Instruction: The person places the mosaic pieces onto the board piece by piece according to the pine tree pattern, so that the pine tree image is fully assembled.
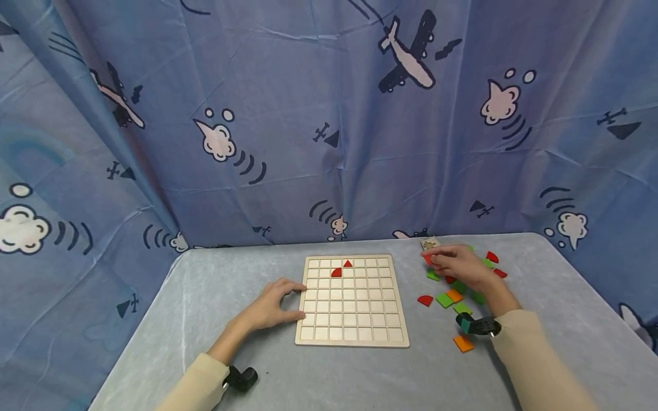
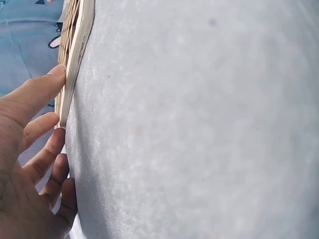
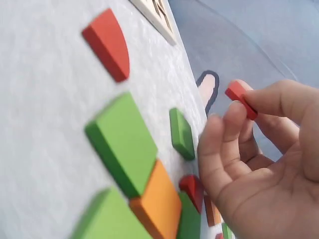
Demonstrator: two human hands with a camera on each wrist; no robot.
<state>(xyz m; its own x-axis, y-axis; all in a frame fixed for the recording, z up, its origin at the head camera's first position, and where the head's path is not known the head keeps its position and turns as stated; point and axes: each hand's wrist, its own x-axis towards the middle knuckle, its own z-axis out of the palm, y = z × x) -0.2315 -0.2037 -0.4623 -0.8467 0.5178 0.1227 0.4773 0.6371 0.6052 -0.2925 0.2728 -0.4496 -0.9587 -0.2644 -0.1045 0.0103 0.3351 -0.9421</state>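
Observation:
A square wooden grid board [image 1: 349,319] lies on the table. On it sit a red triangle [image 1: 348,264] in the top row and a red quarter-circle piece [image 1: 336,273] just below and to the left. My left hand [image 1: 269,305] touches the board's left edge with spread thumb and fingers; the left wrist view shows the fingertips right at the wooden rim [image 2: 79,55]. Over the scattered pieces to the right of the board, my right hand [image 1: 460,265] pinches a small red piece [image 3: 234,91] between thumb and fingers, which partly hide its shape.
Beneath and around the right hand lie several green, orange and red flat pieces, among them a red quarter-circle [image 1: 425,300], a green square [image 1: 444,300] and an orange square [image 1: 464,343]. A small patterned item [image 1: 429,243] sits at the back edge, before a printed blue curtain [image 1: 288,114].

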